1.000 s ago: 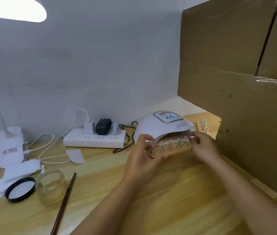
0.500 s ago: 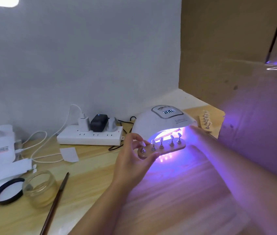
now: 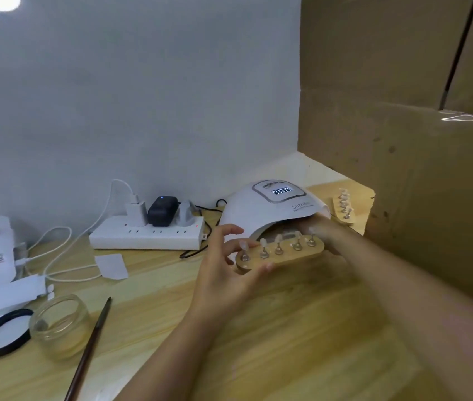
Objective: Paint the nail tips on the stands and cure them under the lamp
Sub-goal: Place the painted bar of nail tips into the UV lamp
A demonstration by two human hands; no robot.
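A wooden nail stand point(image 3: 283, 255) with several pale nail tips on metal pegs is held level just in front of the mouth of the white curing lamp point(image 3: 270, 208). My left hand point(image 3: 226, 273) grips its left end from below. My right hand point(image 3: 320, 230) holds the right end, its fingers partly inside the lamp's opening and hidden. The lamp's display is lit, and no purple light shows. A second wooden stand point(image 3: 343, 211) with nail tips lies to the right of the lamp.
A brown brush point(image 3: 92, 347) lies on the wooden table beside a small glass jar point(image 3: 60, 325) and its black lid point(image 3: 3, 331). A white power strip point(image 3: 147, 237) with cables sits at the back. Cardboard boxes point(image 3: 417, 169) wall off the right side.
The lamp's purple light, on half a second ago, is off. The stand has stayed at the lamp's mouth, held by both hands, and has shifted slightly right.
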